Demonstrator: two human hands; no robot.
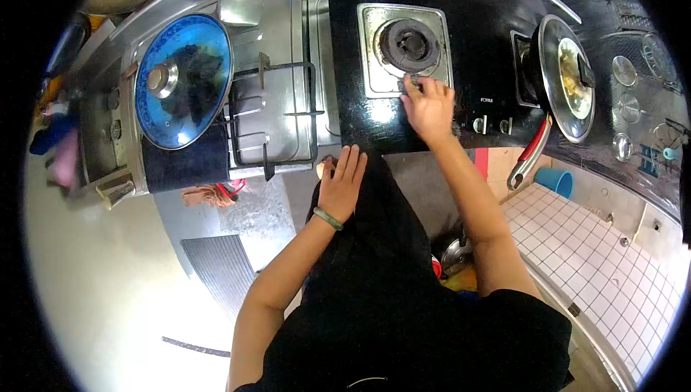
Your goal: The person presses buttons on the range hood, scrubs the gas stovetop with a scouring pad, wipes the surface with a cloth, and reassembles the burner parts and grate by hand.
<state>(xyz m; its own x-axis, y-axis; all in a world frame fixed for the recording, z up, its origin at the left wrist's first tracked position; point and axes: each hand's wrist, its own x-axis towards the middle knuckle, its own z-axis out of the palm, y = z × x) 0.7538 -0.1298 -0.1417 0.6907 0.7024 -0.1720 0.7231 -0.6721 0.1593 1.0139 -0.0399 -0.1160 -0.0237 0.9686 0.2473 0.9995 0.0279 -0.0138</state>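
The right hand (432, 109), its grip unclear, bends to reach the near rim of the burner tray (374, 79); the left hand (340, 190), fingers unclamped, perhaps braces.

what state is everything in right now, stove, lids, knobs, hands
burner, bare, no flame visible
pan support, off the burner, lying to its left
left glass lid, on
right glass lid, on
control knobs, setting unclear
right hand, fingers bent by the burner
left hand, fingers extended
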